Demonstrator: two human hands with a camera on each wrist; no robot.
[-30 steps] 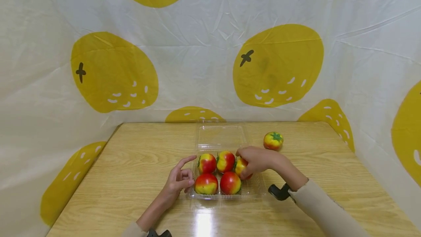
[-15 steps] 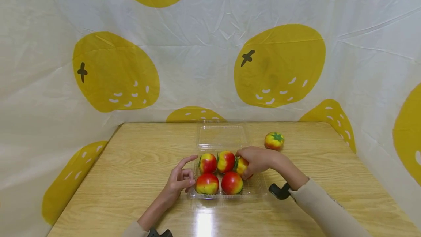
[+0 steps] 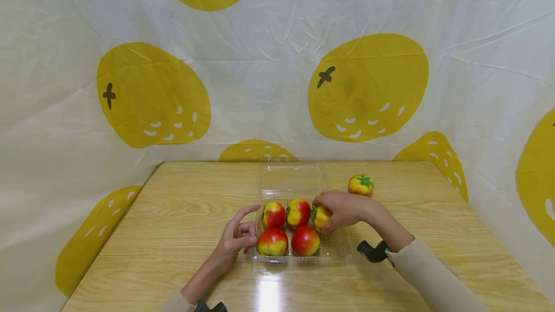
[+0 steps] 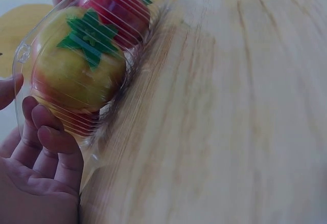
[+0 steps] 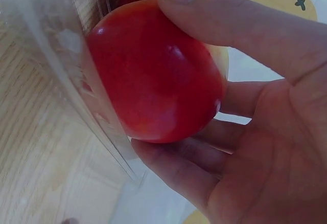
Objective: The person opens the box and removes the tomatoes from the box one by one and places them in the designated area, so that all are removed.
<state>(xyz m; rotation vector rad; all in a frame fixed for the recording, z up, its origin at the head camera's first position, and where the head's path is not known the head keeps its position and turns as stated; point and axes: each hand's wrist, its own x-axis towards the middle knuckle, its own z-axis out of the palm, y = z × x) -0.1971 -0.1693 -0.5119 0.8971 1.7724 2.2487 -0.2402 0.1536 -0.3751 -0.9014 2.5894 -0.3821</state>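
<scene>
My right hand (image 3: 344,207) grips a red-and-yellow fruit with a green leafy cap (image 5: 156,75) at the back right of a clear plastic clamshell box (image 3: 340,249). Thumb and fingers lie round opposite sides of it in the right wrist view. My left hand (image 3: 236,237) rests at the box's left wall, its fingers loosely bent and nothing held. Beside those fingers, a similar fruit (image 4: 79,65) shows through the ribbed plastic in the left wrist view. Inside the box sit more such fruits: back left (image 3: 273,215), back middle (image 3: 298,213), front left (image 3: 272,242) and front middle (image 3: 305,241).
One more fruit (image 3: 361,185) stands on the wooden table (image 3: 195,191) behind my right hand. The box's lid (image 3: 292,179) lies folded back toward the rear. A pale curtain (image 3: 260,95) printed with large yellow fruits surrounds the table's back and sides.
My right hand and the fruit in it have shifted slightly back and to the right, and more of that fruit shows. My left hand has stayed at the box's left side.
</scene>
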